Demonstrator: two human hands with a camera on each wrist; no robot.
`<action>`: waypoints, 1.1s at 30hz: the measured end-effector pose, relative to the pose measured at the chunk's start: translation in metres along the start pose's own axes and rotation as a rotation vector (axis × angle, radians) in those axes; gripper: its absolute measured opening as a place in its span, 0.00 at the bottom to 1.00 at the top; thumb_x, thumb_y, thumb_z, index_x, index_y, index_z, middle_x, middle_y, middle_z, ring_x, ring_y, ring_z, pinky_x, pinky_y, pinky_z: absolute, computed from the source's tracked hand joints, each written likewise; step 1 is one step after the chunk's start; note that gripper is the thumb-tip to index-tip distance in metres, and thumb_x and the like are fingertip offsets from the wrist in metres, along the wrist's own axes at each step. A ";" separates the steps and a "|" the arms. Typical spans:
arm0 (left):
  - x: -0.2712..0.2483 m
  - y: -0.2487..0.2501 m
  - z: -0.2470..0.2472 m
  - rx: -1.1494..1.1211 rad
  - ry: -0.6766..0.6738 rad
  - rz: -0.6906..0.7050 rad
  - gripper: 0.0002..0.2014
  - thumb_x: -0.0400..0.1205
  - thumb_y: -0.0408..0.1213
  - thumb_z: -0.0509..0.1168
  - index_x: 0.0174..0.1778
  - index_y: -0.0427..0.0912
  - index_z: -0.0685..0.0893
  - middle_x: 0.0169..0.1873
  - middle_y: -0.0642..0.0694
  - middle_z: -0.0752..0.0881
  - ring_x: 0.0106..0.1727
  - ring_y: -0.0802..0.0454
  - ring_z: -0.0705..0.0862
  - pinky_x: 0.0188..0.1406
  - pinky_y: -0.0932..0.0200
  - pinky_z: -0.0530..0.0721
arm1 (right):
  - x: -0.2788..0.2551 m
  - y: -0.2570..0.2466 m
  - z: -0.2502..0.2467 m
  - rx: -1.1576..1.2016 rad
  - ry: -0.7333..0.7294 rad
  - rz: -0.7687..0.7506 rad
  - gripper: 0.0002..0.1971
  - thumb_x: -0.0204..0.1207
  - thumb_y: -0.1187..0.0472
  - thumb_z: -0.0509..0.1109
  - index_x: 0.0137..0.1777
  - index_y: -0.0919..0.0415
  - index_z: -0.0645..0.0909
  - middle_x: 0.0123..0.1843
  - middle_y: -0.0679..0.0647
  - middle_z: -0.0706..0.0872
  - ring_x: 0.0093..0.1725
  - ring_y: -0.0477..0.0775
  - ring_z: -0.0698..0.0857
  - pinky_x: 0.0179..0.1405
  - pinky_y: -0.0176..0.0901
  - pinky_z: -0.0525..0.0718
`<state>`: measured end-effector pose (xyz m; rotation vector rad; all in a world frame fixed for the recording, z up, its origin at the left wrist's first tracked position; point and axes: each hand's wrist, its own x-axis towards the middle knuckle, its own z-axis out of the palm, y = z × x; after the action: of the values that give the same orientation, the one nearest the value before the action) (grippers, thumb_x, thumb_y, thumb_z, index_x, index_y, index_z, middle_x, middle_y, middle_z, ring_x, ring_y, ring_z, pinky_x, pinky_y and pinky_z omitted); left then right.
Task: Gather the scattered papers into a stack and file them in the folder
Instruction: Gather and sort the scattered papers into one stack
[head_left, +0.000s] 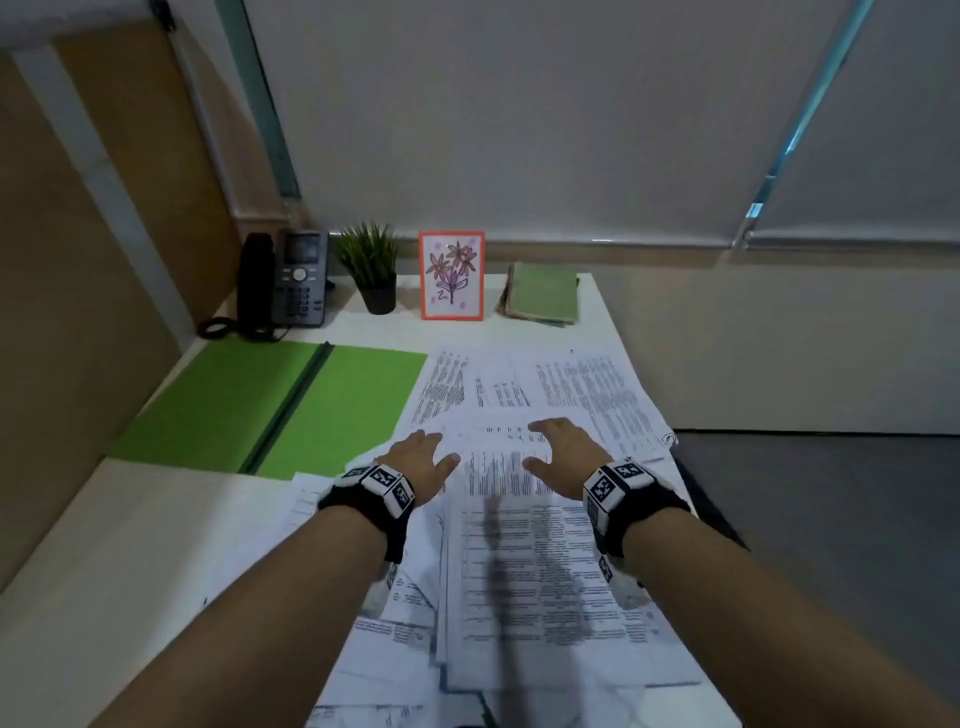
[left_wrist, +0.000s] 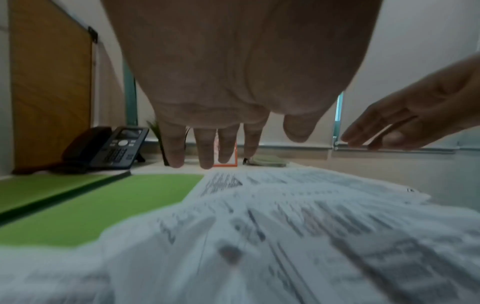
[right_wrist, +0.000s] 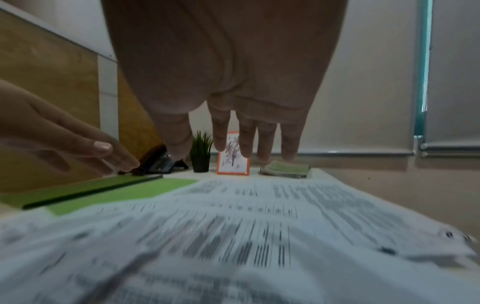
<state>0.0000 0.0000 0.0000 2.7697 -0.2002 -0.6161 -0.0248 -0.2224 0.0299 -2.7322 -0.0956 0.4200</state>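
A white desk is sitting against lowered blinds, the papers sprawling beside the open green folder. Left hand and right hand are hovering flat-fingered, holding nothing; wrist views are showing clear air beneath the fingertips.

A white-topped desk stands in a dim room against pale grey roller blinds with a teal window frame showing between them. A wooden partition panel rises on the left; grey floor lies to the right.
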 end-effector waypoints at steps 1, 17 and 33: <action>-0.003 -0.003 0.007 0.007 -0.041 -0.015 0.33 0.84 0.58 0.47 0.82 0.45 0.54 0.84 0.43 0.53 0.83 0.46 0.55 0.80 0.45 0.58 | -0.001 0.001 0.008 -0.015 -0.052 0.017 0.31 0.80 0.48 0.64 0.80 0.53 0.60 0.82 0.54 0.61 0.79 0.57 0.65 0.76 0.52 0.69; -0.030 -0.010 0.064 -0.072 -0.101 -0.113 0.38 0.72 0.60 0.66 0.76 0.46 0.65 0.71 0.43 0.69 0.71 0.44 0.72 0.67 0.50 0.75 | -0.015 0.024 0.082 -0.249 -0.176 0.139 0.49 0.60 0.29 0.72 0.78 0.49 0.59 0.73 0.55 0.70 0.73 0.58 0.69 0.71 0.55 0.71; -0.019 -0.036 0.063 -1.112 0.049 -0.399 0.27 0.73 0.52 0.73 0.62 0.45 0.72 0.60 0.42 0.79 0.61 0.43 0.80 0.39 0.53 0.82 | -0.018 0.038 0.092 0.279 0.276 0.717 0.33 0.69 0.46 0.75 0.69 0.57 0.67 0.70 0.60 0.68 0.69 0.61 0.70 0.58 0.56 0.78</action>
<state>-0.0418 0.0219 -0.0584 1.7231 0.5567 -0.5121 -0.0693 -0.2272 -0.0603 -2.4356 0.9565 0.2076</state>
